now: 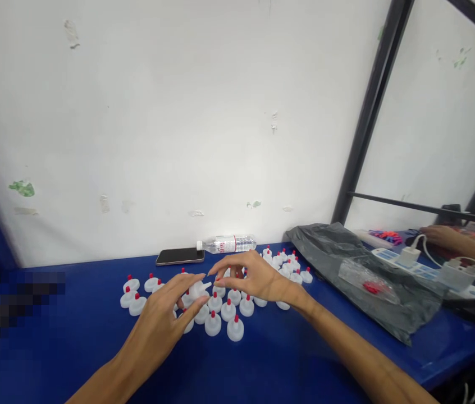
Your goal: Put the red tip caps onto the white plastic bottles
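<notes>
Several white nozzle caps with red tips stand in rows on a blue table. My left hand is closed round one white cap, holding it tilted above the rows. My right hand hovers just to its right over the caps, thumb and forefinger pinched near the cap's tip; whether they hold a small red piece I cannot make out. More caps stand behind the right hand.
A dark phone and a lying water bottle rest by the white wall. A grey plastic bag with a clear packet of red tips lies right. Beyond are a power strip and another person's hand.
</notes>
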Action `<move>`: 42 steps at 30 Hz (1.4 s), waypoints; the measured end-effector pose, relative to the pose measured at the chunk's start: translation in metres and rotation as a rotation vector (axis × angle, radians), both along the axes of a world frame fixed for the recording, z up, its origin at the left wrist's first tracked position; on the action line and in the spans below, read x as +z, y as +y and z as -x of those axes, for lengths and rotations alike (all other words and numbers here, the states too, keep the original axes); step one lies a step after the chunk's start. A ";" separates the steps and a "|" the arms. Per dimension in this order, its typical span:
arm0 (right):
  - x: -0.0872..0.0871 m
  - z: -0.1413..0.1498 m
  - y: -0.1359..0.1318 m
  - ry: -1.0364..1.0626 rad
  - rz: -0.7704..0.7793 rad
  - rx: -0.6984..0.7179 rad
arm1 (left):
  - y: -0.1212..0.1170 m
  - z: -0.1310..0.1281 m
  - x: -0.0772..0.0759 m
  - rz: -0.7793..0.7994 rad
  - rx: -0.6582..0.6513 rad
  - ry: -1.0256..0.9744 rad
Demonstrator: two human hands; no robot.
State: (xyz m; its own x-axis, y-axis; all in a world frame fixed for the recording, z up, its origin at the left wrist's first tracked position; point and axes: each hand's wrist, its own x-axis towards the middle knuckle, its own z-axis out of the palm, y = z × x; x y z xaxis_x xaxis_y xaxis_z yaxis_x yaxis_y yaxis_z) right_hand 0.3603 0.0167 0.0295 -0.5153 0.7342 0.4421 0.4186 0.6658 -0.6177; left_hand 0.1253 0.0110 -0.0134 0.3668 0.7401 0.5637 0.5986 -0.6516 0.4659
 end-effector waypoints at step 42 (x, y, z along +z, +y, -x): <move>-0.032 0.037 -0.017 0.015 -0.535 -0.019 | 0.000 0.003 0.008 0.806 -0.287 -0.546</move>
